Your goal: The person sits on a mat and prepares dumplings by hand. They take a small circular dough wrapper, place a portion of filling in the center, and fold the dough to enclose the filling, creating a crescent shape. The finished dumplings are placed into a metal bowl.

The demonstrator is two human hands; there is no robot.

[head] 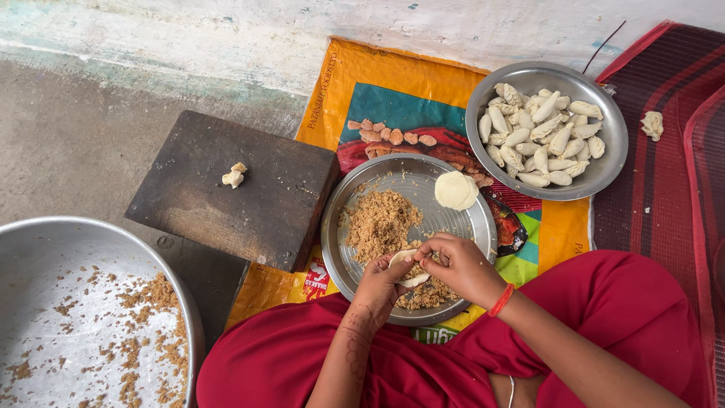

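Observation:
My left hand [380, 285] and my right hand [459, 264] meet over the near edge of a steel plate [453, 223]. Together they pinch a small filled dough piece [408, 264], folded around brown crumbly filling. A heap of the same brown filling [380, 221] lies on the plate's left side, and a flat round dough disc [455, 190] rests at its far right. My right wrist wears a red thread band. My lap is covered in red cloth.
A steel bowl [604, 162] at the back right holds several shaped dumplings. A dark wooden board [226, 189] carries a small dough lump [234, 175]. A large steel tray [45, 257] with filling crumbs sits near left. A dough scrap [652, 124] lies on the red mat.

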